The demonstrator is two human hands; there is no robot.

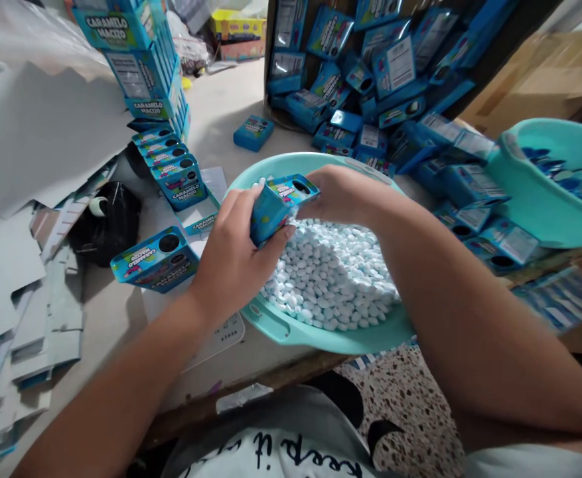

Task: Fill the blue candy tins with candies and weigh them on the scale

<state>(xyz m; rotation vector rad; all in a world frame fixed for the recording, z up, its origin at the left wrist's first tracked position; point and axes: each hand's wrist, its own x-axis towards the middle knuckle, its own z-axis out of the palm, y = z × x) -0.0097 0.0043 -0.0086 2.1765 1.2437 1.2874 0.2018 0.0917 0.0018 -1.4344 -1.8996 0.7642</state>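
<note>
My left hand (231, 255) grips a small blue candy box (278, 202) with a round hole in its top, tilted over a teal basin (291, 328). The basin holds a heap of white tablets (330, 275). My right hand (340, 196) rests at the far end of the same box, fingers curled against it above the tablets. Both forearms reach in from the bottom of the view.
A finished blue box (154, 260) lies left of the basin, with a row of blue boxes (174, 166) and a stack (136, 60) behind. Several loose boxes (370, 86) pile at the back. A second teal basin (549, 179) sits right. Flat cardboard sheets (32, 139) lie left.
</note>
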